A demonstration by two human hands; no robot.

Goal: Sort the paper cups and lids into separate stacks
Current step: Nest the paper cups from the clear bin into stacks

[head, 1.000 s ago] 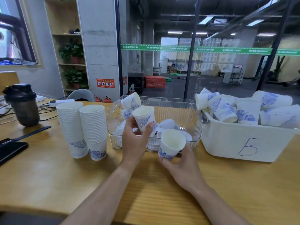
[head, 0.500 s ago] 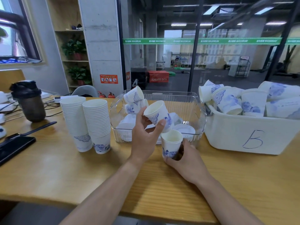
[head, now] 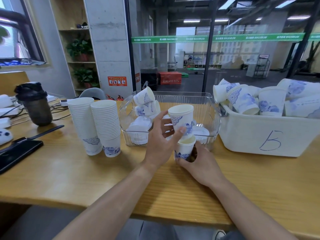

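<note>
Left hand [head: 161,142] brought gripped upper cup [head: 181,119] over lower cup [head: 184,149], gripped by right hand [head: 202,161], before clear bin [head: 214,115]; align rims, nest straight.

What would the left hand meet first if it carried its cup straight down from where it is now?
Most likely the cup that the right hand holds on the table: the left hand holds its cup directly above that open mouth, so the two would nest. Depth is uncertain from this single view.

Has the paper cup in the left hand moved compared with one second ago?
Yes. The blue-patterned white paper cup in the left hand moved rightward along the clear plastic bin, above the right hand's cup.
</note>
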